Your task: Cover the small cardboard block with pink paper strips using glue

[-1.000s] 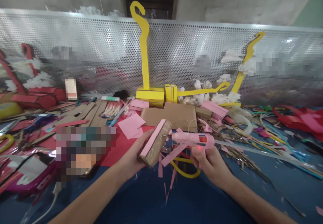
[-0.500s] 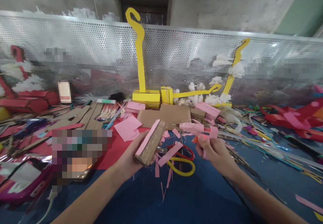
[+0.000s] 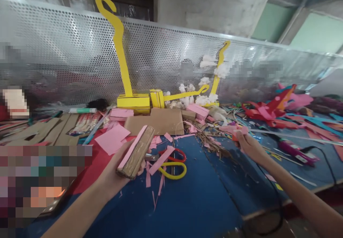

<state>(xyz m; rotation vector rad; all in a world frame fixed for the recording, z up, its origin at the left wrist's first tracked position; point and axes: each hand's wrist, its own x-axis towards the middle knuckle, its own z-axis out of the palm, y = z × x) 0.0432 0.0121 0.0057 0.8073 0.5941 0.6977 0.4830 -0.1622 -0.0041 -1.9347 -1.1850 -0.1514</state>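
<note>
Left hand [image 3: 115,168], fingers clamped on a cardboard block [image 3: 136,151] faced with pink paper, held tilted above the blue bench [image 3: 193,202]. Right hand [image 3: 248,145], extended to the right, fingers wrapped around a pink glue gun [image 3: 233,130], blurred in this view. Between the hands, red-and-yellow scissors [image 3: 173,161] lie among pink paper strips [image 3: 160,159]. Behind them, a brown cardboard sheet [image 3: 158,122] and yellow cardboard figures [image 3: 125,88] stand before a perforated metal screen [image 3: 66,59].
</note>
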